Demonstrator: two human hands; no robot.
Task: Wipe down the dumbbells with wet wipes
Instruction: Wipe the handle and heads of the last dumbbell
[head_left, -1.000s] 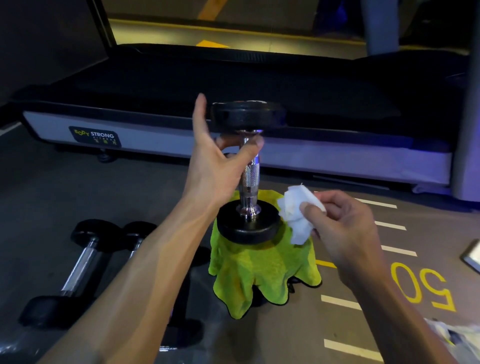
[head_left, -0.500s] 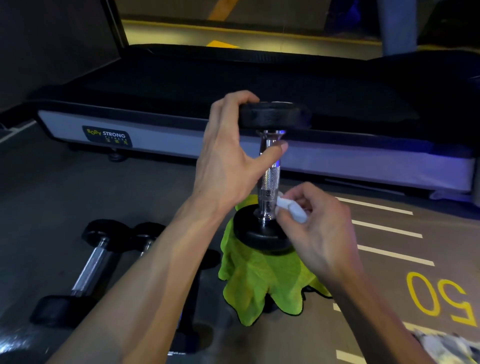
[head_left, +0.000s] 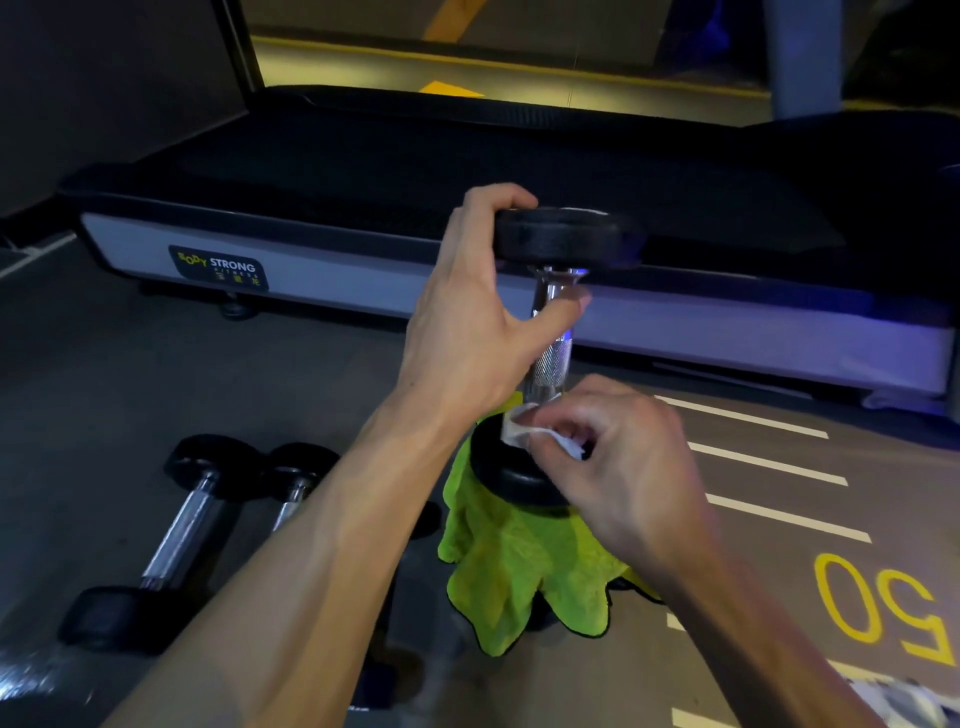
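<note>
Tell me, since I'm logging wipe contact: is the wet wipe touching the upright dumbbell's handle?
Touching. The head view shows the wet wipe, pinched in the right hand, pressed against the base of the upright dumbbell handle, no gap.

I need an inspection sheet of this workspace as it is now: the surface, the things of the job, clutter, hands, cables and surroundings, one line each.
Surface: grey gym floor with white stripes and a yellow "50".
Job's things: upright dumbbell standing on a green cloth; white wet wipe pressed at the bottom of its chrome handle.
Clutter: two more dumbbells lying on the floor at left; something white at the lower right edge, unclear.
Hands: left hand steadies the top head, thumb on the handle; right hand pinches the wipe.
Cables: nothing seen.
Surroundings: treadmill behind, labelled BODY STRONG.
</note>
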